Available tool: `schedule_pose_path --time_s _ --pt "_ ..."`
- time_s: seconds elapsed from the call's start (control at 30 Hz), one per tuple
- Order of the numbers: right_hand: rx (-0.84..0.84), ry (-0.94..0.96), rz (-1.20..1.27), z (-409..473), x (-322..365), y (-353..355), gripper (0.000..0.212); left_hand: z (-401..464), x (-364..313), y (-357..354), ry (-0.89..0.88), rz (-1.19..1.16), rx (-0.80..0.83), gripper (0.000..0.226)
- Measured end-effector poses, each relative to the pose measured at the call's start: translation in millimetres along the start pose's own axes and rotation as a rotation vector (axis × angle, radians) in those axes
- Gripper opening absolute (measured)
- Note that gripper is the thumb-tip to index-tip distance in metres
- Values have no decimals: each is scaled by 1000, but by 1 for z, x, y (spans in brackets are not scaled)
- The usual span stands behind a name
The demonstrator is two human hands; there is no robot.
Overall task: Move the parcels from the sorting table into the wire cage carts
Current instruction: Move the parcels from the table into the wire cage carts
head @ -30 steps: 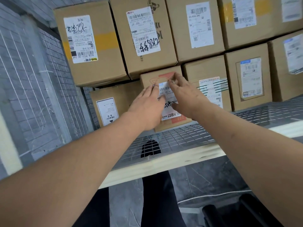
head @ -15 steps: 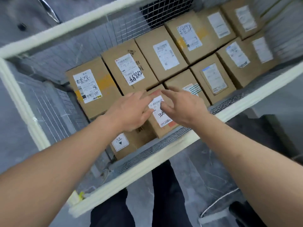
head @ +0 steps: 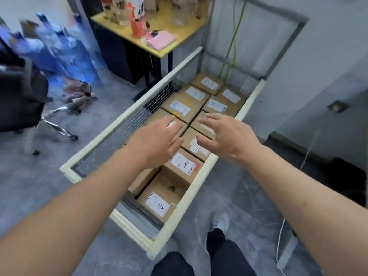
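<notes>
Cardboard fills most of the wire cage cart [head: 196, 181]: brown parcels lie packed side by side in two rows running toward its far end, labels up, and one more carton with a white label [head: 157, 203] sits lower in the near corner, below the level of the others. The parcel with the red-edged label [head: 184, 166] lies just beside the near rim, touching its neighbours. Both of the person's arms reach over the cart. The left hand [head: 157, 145] hangs above the parcels with fingers spread and loose, gripping nothing; the right hand [head: 225, 134] is likewise spread, palm down, and empty. Neither seems to touch a box, though the blur makes that hard to swear to. I would say this load is well along, with room left mainly in the lower near corner and on top. The sorting table is out of sight, so I cannot tell how many parcels wait there.
</notes>
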State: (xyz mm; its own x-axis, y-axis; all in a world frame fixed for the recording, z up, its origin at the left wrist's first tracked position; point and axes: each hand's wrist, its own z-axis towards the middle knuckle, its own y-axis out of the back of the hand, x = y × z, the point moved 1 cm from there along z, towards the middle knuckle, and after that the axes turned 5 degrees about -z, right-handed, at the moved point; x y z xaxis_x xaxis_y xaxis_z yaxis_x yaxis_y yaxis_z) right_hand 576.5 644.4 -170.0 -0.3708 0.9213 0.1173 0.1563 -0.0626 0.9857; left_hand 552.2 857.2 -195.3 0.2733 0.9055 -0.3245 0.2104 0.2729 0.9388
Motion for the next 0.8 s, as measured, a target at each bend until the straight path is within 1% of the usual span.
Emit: schedule_pose_path --time_s 0.13,0.23,0.4,0.5,0.57,0.67,0.8 --pt "-98 -76 -16 -47 -2 75 67 -14 -48 66 -109 80 -47 57" --pt "-157 -117 -27 -88 -6 121 64 -24 -87 110 -183 118 -83 57" --pt "-242 -180 -45 -158 -20 184 60 -48 -167 168 -322 133 -164 48" --pt "-310 -209 -49 -205 -30 220 62 -64 -216 193 -403 142 -198 52" --pt "-352 -227 -67 -240 -34 241 62 -77 -248 206 -414 143 -216 56" --pt "-374 -256 -96 -294 -39 269 63 -98 -295 219 -440 113 -251 59" --pt "-397 -323 -123 -353 -50 292 66 -118 -349 226 -523 86 -239 63"
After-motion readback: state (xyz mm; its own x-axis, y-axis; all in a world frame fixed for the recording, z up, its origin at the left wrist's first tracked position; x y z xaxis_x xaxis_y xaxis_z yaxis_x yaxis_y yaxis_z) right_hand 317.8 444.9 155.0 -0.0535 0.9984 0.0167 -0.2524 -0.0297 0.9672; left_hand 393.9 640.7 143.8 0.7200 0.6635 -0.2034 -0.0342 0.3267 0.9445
